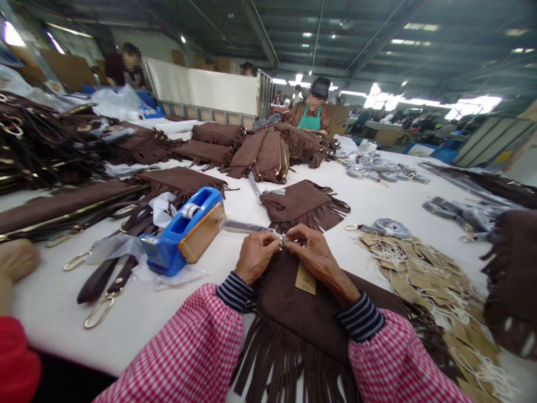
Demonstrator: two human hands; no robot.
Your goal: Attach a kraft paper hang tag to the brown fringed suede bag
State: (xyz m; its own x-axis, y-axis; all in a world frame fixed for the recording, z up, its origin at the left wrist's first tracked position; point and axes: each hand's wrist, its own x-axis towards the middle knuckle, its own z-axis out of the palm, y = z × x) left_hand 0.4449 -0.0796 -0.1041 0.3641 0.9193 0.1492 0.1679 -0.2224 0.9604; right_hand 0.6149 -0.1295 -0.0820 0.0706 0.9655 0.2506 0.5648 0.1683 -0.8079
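A dark brown fringed bag (302, 313) lies on the table in front of me, its fringe hanging toward me. At its top corner, my left hand (257, 256) pinches a small metal clasp (281, 239). My right hand (315, 256) is closed with thumb and finger at the same spot; its fingers hide what they hold. A plastic-wrapped strap (245, 226) runs left from the fingers. Below my right hand, a brown paper tag (306, 280) rests on the bag.
A blue tape dispenser (184, 232) stands left of my hands, near a wrist strap (104, 280). Paper tags (419, 268) with white strings are heaped right. Fringed bags (260, 151) are piled beyond. Another person's hand (19, 260) is at far left; a co-worker (310, 115) is across the table.
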